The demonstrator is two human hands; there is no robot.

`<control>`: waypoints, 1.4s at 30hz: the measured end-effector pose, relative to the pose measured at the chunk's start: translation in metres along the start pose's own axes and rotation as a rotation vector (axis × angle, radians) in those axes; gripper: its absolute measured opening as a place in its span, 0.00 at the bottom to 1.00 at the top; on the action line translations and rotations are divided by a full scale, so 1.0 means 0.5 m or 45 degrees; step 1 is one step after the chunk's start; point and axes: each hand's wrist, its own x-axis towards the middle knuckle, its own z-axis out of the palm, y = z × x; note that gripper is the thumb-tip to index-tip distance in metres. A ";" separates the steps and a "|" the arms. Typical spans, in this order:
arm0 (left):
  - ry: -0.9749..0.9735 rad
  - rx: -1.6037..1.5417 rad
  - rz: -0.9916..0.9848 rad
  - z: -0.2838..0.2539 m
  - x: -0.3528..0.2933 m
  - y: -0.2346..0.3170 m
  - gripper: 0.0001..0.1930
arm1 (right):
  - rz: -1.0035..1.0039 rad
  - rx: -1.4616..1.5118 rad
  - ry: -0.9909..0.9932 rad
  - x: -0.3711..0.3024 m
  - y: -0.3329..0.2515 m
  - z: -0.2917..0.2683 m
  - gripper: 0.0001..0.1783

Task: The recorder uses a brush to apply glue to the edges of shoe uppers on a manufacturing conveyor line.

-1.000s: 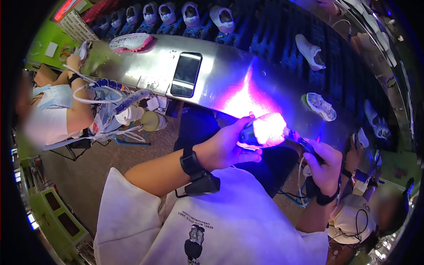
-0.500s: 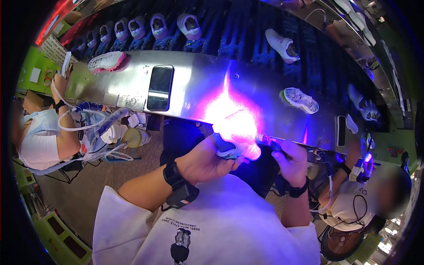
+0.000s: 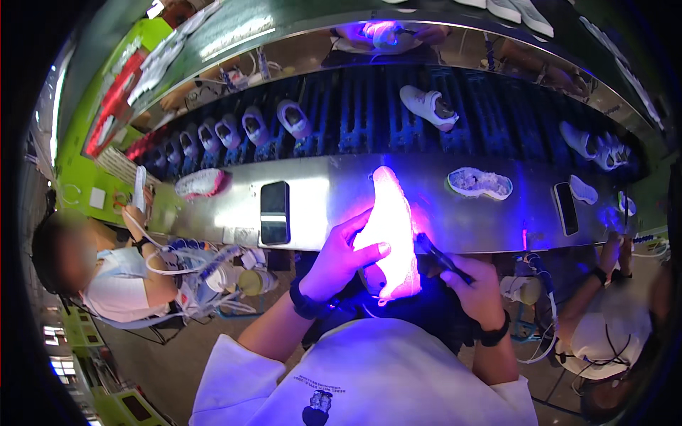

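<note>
A shoe [image 3: 392,241] stands toe-up near the table's front edge, lit bright pink-violet. My left hand [image 3: 339,259] grips it from the left, the thumb lying across its upper near the opening. In my right hand [image 3: 477,291] is a slim black-handled tool [image 3: 446,260]. The fingers close round its handle, and its tip is at the shoe's right side. Glare hides the tip's kind and whether it touches. Where the violet light comes from cannot be made out.
On the metal table [image 3: 327,206] lie a phone [image 3: 275,213], a pink-edged sole [image 3: 201,182], a white sole [image 3: 479,183] and another phone [image 3: 566,209]. Behind runs a dark roller conveyor [image 3: 355,113] with several shoes. Co-workers sit left and right.
The shoe has turned from lying low and tilted to toe-up. My left hand now holds its left side, and the tool has moved to its right side. The view has tipped upward.
</note>
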 end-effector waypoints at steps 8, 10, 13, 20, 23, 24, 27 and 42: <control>-0.152 0.265 0.088 0.027 -0.015 0.031 0.45 | -0.209 -0.094 0.182 0.035 -0.131 -0.075 0.16; -0.168 0.349 0.143 0.024 -0.017 0.023 0.46 | -0.202 -0.093 0.191 0.045 -0.142 -0.068 0.16; -0.176 0.336 0.127 0.021 -0.029 0.025 0.46 | -0.203 -0.114 0.152 0.049 -0.153 -0.063 0.17; -0.105 0.231 0.188 -0.022 -0.053 0.013 0.43 | -0.058 -0.153 -0.020 -0.005 -0.131 -0.013 0.19; -0.045 -0.077 0.017 -0.033 -0.053 -0.008 0.41 | -0.045 -0.065 -0.122 -0.033 -0.101 -0.006 0.19; -0.062 -0.058 0.013 -0.037 -0.050 -0.011 0.41 | -0.007 0.012 -0.189 -0.039 -0.092 -0.005 0.19; -0.137 -0.532 -0.250 -0.011 -0.033 -0.002 0.40 | -0.021 -0.079 -0.095 -0.011 -0.116 -0.009 0.19; 0.048 -0.505 -0.244 -0.078 0.103 0.007 0.27 | -0.048 -0.141 -0.101 -0.024 -0.047 0.006 0.21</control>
